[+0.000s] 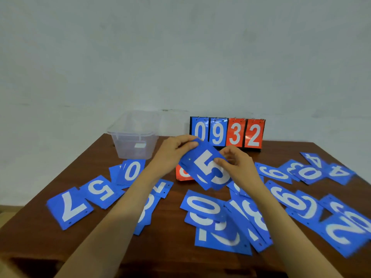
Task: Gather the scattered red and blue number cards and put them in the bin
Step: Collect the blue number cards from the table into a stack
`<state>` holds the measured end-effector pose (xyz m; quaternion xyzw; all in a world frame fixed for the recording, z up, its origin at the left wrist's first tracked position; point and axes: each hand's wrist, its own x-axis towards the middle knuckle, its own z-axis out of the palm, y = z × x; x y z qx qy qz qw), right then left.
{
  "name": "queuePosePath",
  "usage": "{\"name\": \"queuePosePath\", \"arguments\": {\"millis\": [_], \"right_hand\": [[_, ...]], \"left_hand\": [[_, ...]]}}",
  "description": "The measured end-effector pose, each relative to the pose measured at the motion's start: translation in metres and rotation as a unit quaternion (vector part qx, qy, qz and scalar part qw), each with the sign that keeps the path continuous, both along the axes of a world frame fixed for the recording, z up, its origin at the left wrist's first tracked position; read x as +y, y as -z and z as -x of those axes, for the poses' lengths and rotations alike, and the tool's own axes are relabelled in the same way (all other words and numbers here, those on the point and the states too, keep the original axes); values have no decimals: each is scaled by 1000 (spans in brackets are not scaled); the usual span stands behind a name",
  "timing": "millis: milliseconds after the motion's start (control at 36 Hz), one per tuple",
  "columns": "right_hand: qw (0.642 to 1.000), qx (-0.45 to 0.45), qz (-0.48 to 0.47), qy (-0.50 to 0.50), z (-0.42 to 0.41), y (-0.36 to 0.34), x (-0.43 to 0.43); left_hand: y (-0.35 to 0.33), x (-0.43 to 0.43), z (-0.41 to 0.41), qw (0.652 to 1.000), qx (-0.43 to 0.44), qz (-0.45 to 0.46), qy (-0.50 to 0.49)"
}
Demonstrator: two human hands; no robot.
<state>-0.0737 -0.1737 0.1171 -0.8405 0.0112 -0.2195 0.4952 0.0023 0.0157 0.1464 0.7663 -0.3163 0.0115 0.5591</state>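
Head view: loose blue number cards [202, 205] on near table [174, 247]; blue 5 card [206, 169] raised mid-table, long axis slanting, left hand [172, 151] pinching its far corner, right hand [239, 163] its right edge; clear bin [124, 147] beyond, far-left, nearer the left hand.

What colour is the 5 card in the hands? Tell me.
The 5 card is blue with a white numeral; head view.

blue cards [204, 171], red card [181, 173], brown table [170, 247]

left grip [174, 151]: thumb-pinch, forearm extended | right grip [239, 165]: fingertip-pinch | both on blue card [206, 167]
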Motion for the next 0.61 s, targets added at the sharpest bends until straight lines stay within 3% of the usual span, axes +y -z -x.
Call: {"name": "queuePosePath", "arguments": {"millis": [139, 194, 278, 417, 611], "right_hand": [[998, 47, -30, 10, 19, 17, -7], [997, 71, -26, 31, 24, 28, -11], [993, 87, -44, 67, 29, 47, -15], [986, 86, -77, 122, 26, 70, -18], [982, 114, -67, 133, 17, 91, -20]], "left_hand": [[11, -20, 24, 998, 47, 27, -12], [20, -29, 30, 985, 134, 97, -48], [40, -41, 38, 939, 274, 198, -70], [80, -56, 60, 936, 329, 122, -30], [111, -64, 64, 952, 296, 43, -59]]}}
